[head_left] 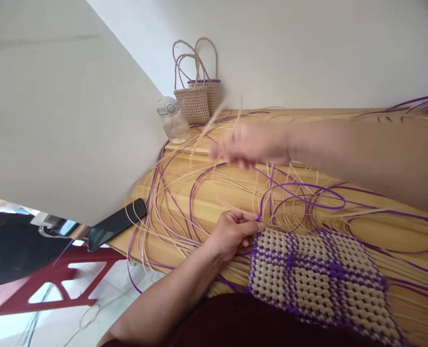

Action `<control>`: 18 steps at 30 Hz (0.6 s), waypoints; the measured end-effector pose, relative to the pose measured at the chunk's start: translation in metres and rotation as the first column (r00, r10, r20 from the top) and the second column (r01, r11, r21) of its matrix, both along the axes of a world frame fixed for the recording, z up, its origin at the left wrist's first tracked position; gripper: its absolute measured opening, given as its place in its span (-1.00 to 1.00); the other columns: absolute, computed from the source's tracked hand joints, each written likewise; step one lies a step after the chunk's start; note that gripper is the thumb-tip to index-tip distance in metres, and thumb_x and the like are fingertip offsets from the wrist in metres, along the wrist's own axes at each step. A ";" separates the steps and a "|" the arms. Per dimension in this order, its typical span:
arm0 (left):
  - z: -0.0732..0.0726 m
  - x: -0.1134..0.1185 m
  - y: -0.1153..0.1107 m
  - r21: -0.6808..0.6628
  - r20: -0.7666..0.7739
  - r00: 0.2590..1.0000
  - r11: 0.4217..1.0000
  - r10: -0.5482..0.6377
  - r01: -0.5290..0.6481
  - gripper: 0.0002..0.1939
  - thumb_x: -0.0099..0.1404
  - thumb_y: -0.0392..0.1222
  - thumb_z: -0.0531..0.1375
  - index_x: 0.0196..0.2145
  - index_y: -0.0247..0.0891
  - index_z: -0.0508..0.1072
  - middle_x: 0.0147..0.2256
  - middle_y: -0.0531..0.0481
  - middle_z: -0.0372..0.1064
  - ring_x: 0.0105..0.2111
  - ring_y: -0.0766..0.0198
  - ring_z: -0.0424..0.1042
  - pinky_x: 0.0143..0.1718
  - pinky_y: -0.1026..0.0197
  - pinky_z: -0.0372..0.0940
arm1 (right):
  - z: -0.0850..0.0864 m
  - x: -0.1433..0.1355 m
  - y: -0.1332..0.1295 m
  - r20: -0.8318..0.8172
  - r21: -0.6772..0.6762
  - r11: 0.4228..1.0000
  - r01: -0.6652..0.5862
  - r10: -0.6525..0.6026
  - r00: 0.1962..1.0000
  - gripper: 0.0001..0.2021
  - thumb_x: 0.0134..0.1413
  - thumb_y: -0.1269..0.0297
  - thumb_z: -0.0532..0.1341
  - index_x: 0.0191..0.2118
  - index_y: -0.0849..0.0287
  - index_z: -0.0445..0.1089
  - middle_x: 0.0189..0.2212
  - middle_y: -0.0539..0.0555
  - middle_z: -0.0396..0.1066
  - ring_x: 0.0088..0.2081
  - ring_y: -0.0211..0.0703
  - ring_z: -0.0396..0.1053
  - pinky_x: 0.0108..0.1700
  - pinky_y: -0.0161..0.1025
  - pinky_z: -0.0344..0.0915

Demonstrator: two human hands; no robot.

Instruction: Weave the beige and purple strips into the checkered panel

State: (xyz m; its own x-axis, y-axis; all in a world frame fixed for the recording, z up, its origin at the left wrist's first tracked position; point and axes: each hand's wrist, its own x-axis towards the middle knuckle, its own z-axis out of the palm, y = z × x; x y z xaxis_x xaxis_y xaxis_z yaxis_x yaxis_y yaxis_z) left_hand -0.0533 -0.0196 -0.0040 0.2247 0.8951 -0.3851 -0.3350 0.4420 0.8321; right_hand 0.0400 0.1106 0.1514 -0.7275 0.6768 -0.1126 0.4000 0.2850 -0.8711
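Head view. Left hand (232, 231) pinching purple and tan strands (300, 197) at the far left edge of the woven mat (318, 277), near the body. Right hand (252, 144) blurry, up over the table; open or closed, cannot tell. Might snag or knot the loose loops, or lose the pinch. Wooden table (214, 193), phone (116, 224) at the left edge, jar (172, 120) and two little baskets (197, 96) far back by a white wall.
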 end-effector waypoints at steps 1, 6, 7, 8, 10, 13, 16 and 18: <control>0.000 0.000 0.000 0.020 0.011 1.000 1.000 -0.006 0.006 -0.67 -0.10 -0.14 0.45 -0.54 -0.35 0.39 -0.63 0.15 0.26 -0.74 0.55 0.10 -0.71 0.37 -0.10 | -0.016 0.007 -0.010 0.126 -0.041 0.995 -0.091 0.095 0.987 -0.75 -0.10 0.18 0.40 -0.37 0.29 0.50 -0.64 -0.09 0.30 -0.65 -0.45 0.16 -0.61 -0.43 0.03; 0.000 0.001 0.000 0.009 -0.003 1.000 1.000 0.014 -0.014 -0.67 -0.11 -0.17 0.45 -0.54 -0.31 0.36 -0.66 0.19 0.21 -0.73 0.54 0.11 -0.68 0.38 -0.05 | -0.057 0.020 -0.044 0.557 0.051 0.929 -0.367 0.279 0.782 -0.88 -0.03 0.41 0.28 -0.54 0.18 0.47 -0.63 -0.06 0.38 -0.58 -0.41 0.24 -0.56 -0.42 0.05; 0.000 0.001 0.000 -0.011 -0.014 1.000 1.000 0.013 -0.013 -0.67 -0.12 -0.16 0.46 -0.52 -0.32 0.39 -0.65 0.17 0.26 -0.72 0.54 0.14 -0.68 0.38 -0.03 | -0.051 0.017 -0.041 0.471 0.062 0.945 -0.322 0.257 0.844 -0.88 -0.04 0.41 0.29 -0.55 0.20 0.44 -0.65 -0.07 0.36 -0.61 -0.41 0.23 -0.58 -0.42 0.04; -0.001 0.001 0.000 -0.032 -0.023 1.000 0.999 0.014 -0.014 -0.67 -0.13 -0.15 0.46 -0.50 -0.33 0.42 -0.62 0.15 0.30 -0.72 0.53 0.17 -0.68 0.39 -0.02 | -0.040 0.012 -0.035 0.314 0.064 0.971 -0.230 0.199 0.928 -0.89 -0.03 0.41 0.29 -0.52 0.22 0.43 -0.66 -0.08 0.35 -0.62 -0.42 0.23 -0.58 -0.43 0.05; -0.003 0.000 0.001 -0.070 -0.029 0.999 0.997 0.014 -0.016 -0.66 -0.13 -0.14 0.47 -0.46 -0.34 0.46 -0.57 0.11 0.38 -0.70 0.51 0.24 -0.68 0.40 0.04 | -0.012 0.002 -0.016 -0.168 0.007 0.996 0.086 -0.083 0.982 -0.92 0.10 0.36 0.24 -0.39 0.23 0.39 -0.62 -0.14 0.34 -0.60 -0.45 0.28 -0.54 -0.46 0.09; -0.005 -0.001 0.002 -0.089 -0.017 1.000 0.996 0.002 -0.004 -0.66 -0.11 -0.15 0.47 -0.44 -0.35 0.47 -0.53 0.08 0.40 -0.69 0.52 0.29 -0.66 0.43 0.10 | 0.019 -0.009 0.006 -0.524 -0.054 0.938 0.342 -0.318 0.790 -0.61 0.39 0.14 -0.19 -0.13 0.22 0.29 -0.37 -0.18 0.37 -0.33 -0.55 0.42 -0.31 -0.48 0.17; -0.003 -0.001 0.002 -0.097 0.004 1.000 0.995 -0.018 0.018 -0.67 -0.10 -0.15 0.47 -0.44 -0.36 0.47 -0.53 0.08 0.39 -0.67 0.52 0.31 -0.65 0.44 0.12 | 0.005 -0.003 -0.005 0.025 0.115 0.989 0.095 -0.098 0.995 -0.69 0.21 0.07 0.14 -0.32 0.25 0.40 -0.47 -0.07 0.42 -0.40 -0.38 0.43 -0.41 -0.39 0.16; 0.000 -0.001 0.001 -0.098 0.028 0.999 0.995 -0.022 0.025 -0.68 -0.10 -0.17 0.47 -0.45 -0.37 0.47 -0.54 0.10 0.37 -0.65 0.53 0.30 -0.63 0.45 0.14 | -0.021 0.006 -0.025 0.394 0.141 0.979 -0.149 0.082 0.915 -0.88 -0.10 0.30 0.37 -0.45 0.23 0.49 -0.57 -0.01 0.44 -0.50 -0.29 0.38 -0.47 -0.33 0.11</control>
State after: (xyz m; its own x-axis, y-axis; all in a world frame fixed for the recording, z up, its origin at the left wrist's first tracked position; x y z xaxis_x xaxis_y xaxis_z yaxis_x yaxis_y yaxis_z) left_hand -0.0545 -0.0184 -0.0038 0.2565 0.8475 -0.4647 -0.3448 0.5294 0.7752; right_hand 0.0465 0.0855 0.1307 -0.7245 0.6236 -0.2936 0.6495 0.4750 -0.5937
